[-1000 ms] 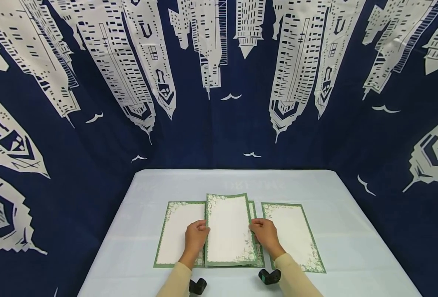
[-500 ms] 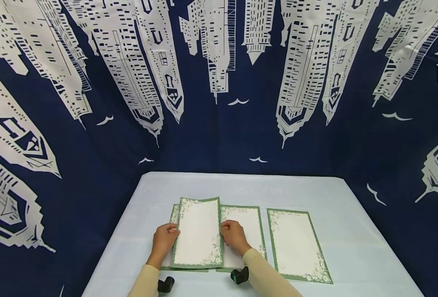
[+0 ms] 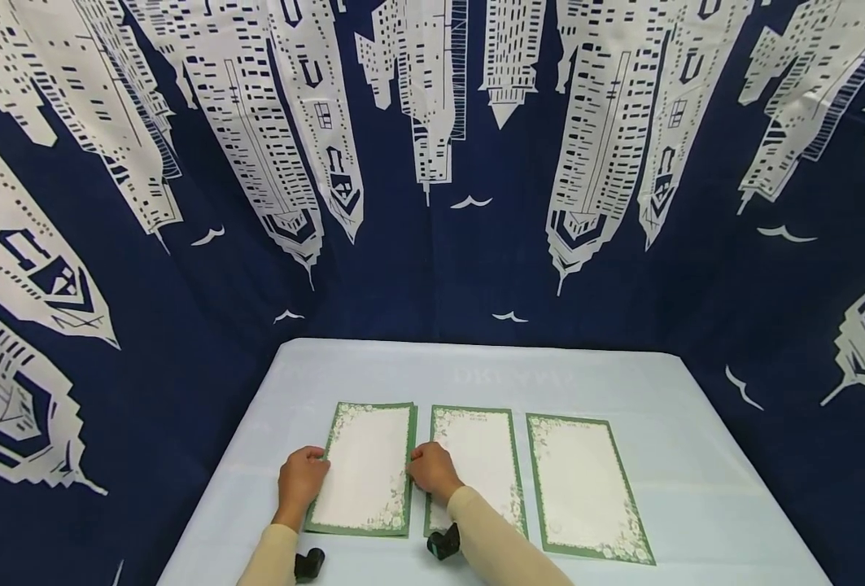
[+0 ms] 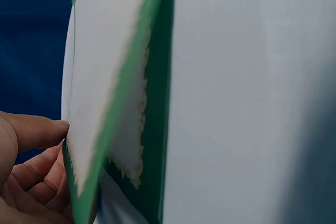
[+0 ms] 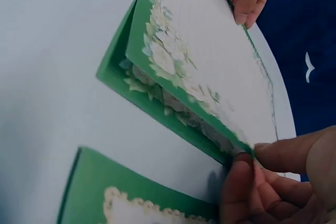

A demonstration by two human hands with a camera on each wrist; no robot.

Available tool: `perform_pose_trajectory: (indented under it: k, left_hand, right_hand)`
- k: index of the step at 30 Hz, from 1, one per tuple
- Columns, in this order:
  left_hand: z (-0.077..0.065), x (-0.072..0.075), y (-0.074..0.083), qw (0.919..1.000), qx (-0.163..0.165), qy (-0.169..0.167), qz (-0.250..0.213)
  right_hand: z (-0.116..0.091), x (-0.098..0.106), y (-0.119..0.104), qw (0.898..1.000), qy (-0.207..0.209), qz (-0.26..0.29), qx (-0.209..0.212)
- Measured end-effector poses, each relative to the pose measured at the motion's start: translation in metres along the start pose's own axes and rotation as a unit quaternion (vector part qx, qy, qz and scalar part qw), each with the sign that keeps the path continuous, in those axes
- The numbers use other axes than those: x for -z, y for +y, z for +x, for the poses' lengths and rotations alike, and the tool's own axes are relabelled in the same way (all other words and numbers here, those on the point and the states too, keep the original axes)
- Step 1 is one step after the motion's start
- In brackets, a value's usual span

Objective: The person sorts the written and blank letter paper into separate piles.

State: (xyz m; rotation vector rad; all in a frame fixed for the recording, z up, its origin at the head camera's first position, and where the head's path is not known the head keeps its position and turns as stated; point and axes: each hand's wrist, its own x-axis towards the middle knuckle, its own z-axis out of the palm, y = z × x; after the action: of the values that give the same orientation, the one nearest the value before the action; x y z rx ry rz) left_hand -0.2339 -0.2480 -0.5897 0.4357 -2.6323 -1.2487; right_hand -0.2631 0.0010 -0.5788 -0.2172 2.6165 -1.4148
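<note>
A sheet of paper (image 3: 366, 468) with a green floral border hangs just above a matching sheet (image 5: 111, 71) at the left of the table. My left hand (image 3: 302, 482) pinches its left edge between thumb and fingers, as the left wrist view shows. On the opposite edge, my right hand (image 3: 434, 470) pinches the paper, with thumb on top and fingers below. In both wrist views a narrow gap separates the held paper from the one beneath, which it nearly covers.
A middle bordered sheet (image 3: 479, 456) lies partly under my right forearm. Farther right lies another such sheet (image 3: 586, 484). All are on a white-covered table (image 3: 696, 488), with a dark blue skyline-print cloth (image 3: 432, 285) behind. Black devices (image 3: 443, 543) sit at the wrists.
Both hands have carried the sheet leftward from over the middle sheet and lowered it onto or close above the left one. The middle sheet is now uncovered.
</note>
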Motion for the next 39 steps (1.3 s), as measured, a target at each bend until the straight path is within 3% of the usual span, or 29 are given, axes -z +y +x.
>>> perform_pose_trajectory:
  k: [6, 11, 13, 16, 18, 21, 24, 26, 33, 39]
  left_hand:
    - [-0.007, -0.003, 0.005, 0.998, -0.025, 0.033, 0.047]
    - [-0.014, -0.005, 0.018, 0.9946, -0.024, 0.032, 0.095]
    - [-0.017, -0.009, 0.025, 0.9946, -0.038, 0.032, 0.091]
    - [-0.025, -0.024, 0.038, 0.9959, -0.078, 0.024, 0.04]
    - [-0.034, -0.039, 0.049, 0.9948, -0.102, -0.009, -0.006]
    - [-0.047, -0.063, 0.066, 0.9862, -0.124, -0.09, -0.063]
    - [-0.06, -0.084, 0.081, 0.9754, -0.132, -0.159, -0.077]
    - [-0.065, -0.096, 0.09, 0.9729, -0.132, -0.174, -0.075]
    - [-0.075, -0.111, 0.106, 0.9761, -0.119, -0.172, -0.058]
    - [-0.08, -0.119, 0.11, 0.9812, -0.123, -0.136, -0.059]
  right_hand:
    - [-0.004, 0.013, -0.001, 0.999, -0.003, -0.04, 0.024]
    - [-0.012, 0.04, 0.014, 0.998, 0.022, -0.047, 0.038]
    - [-0.018, 0.055, 0.024, 0.997, 0.046, -0.055, 0.035]
    - [-0.029, 0.079, 0.041, 0.993, 0.088, -0.071, 0.034]
    - [-0.038, 0.094, 0.052, 0.989, 0.115, -0.085, 0.028]
    - [-0.05, 0.111, 0.067, 0.987, 0.134, -0.09, 0.01]
    - [-0.059, 0.121, 0.077, 0.986, 0.132, -0.099, -0.019]
    - [-0.062, 0.126, 0.081, 0.986, 0.126, -0.105, -0.037]
    - [-0.069, 0.126, 0.084, 0.986, 0.117, -0.107, -0.047]
    - [-0.071, 0.122, 0.082, 0.989, 0.102, -0.089, -0.058]
